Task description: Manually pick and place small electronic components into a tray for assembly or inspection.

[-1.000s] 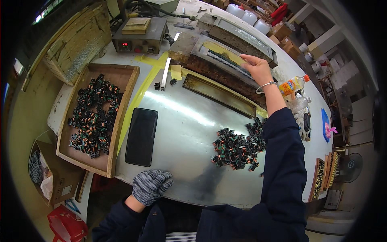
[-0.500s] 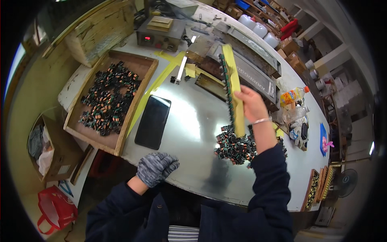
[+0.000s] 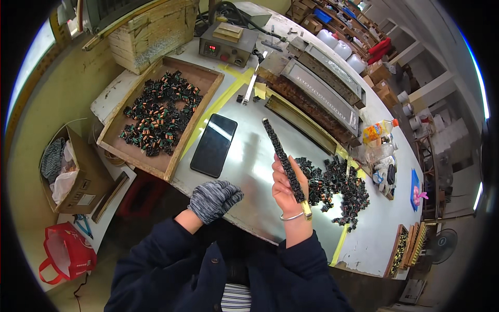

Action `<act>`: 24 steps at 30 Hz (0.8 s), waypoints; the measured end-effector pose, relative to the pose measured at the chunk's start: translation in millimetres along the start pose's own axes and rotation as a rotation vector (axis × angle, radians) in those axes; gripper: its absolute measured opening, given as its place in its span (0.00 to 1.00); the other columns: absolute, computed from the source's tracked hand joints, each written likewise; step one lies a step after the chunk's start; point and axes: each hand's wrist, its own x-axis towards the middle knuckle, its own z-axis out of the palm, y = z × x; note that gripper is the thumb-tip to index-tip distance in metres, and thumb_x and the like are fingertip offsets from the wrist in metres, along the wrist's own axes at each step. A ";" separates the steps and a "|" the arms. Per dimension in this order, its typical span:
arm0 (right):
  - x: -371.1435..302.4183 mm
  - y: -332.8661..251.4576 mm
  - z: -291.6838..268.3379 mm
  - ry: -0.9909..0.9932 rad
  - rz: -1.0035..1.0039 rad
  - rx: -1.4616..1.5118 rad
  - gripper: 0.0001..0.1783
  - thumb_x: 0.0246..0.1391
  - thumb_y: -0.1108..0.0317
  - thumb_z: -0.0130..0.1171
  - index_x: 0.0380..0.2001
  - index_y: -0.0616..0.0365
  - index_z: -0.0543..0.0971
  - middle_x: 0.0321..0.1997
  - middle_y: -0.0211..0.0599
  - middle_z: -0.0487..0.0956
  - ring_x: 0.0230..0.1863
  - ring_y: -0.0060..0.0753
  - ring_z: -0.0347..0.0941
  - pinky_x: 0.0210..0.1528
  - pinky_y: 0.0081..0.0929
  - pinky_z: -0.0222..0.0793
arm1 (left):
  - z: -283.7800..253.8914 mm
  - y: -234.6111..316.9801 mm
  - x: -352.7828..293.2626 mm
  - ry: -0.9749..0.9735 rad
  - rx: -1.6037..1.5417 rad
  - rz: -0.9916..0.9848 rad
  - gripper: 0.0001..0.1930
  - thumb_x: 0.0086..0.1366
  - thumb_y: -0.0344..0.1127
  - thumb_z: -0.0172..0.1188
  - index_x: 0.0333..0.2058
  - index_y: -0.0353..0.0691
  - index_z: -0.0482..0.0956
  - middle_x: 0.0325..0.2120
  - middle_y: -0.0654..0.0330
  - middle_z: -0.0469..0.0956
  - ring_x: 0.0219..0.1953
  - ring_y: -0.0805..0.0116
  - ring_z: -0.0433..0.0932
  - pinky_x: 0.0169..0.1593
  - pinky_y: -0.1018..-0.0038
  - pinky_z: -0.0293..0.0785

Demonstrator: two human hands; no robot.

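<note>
My bare right hand (image 3: 284, 186), with a bracelet at the wrist, is closed around a long narrow strip (image 3: 283, 156) lined with small black components. A yellowish end of this strip sticks out by the wrist. To the right of that hand lies a loose pile of small black components with copper-coloured coils (image 3: 340, 182). My left hand (image 3: 213, 202), in a grey knitted glove, is closed at the table's front edge; whatever its fingers may hold is hidden. Just beyond it a black smartphone (image 3: 213, 146) lies flat on the metal tabletop (image 3: 254, 208).
At the left stands a wooden tray (image 3: 167, 169) of similar components. Behind are a control box with a red display (image 3: 228, 46) and long metal moulds (image 3: 319, 96). Bottles (image 3: 379, 131) stand at the right, near a blue tray (image 3: 416, 182) and filled strips (image 3: 408, 247). A red bag (image 3: 67, 252) sits lower left.
My right hand has come nearer my body and leftward with the strip, turning its component-lined side into view. My gloved left hand stays closed by the edge. The whole view has shifted slightly.
</note>
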 end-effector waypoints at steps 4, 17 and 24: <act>-13.0 13.1 4.2 0.007 0.025 0.122 0.18 0.61 0.65 0.43 0.46 0.71 0.61 0.27 0.35 0.64 0.16 0.20 0.60 0.12 0.16 0.58 | -6.3 0.8 -7.3 -0.120 0.024 -0.073 0.11 0.59 0.46 0.55 0.30 0.46 0.78 0.23 0.58 0.75 0.27 0.57 0.75 0.30 0.63 0.72; -25.7 24.8 10.1 0.099 0.022 0.102 0.15 0.60 0.66 0.44 0.43 0.68 0.63 0.24 0.31 0.66 0.13 0.15 0.58 0.09 0.12 0.55 | -7.1 3.8 -11.4 -0.145 -0.005 -0.091 0.12 0.59 0.46 0.54 0.31 0.46 0.78 0.24 0.56 0.75 0.27 0.56 0.75 0.31 0.63 0.72; -26.8 23.3 6.4 0.082 0.026 0.096 0.15 0.61 0.65 0.43 0.43 0.68 0.64 0.24 0.31 0.66 0.14 0.15 0.59 0.10 0.12 0.56 | -3.0 4.3 -12.6 -0.109 0.014 -0.077 0.11 0.59 0.45 0.54 0.30 0.46 0.78 0.24 0.56 0.75 0.26 0.56 0.75 0.31 0.63 0.72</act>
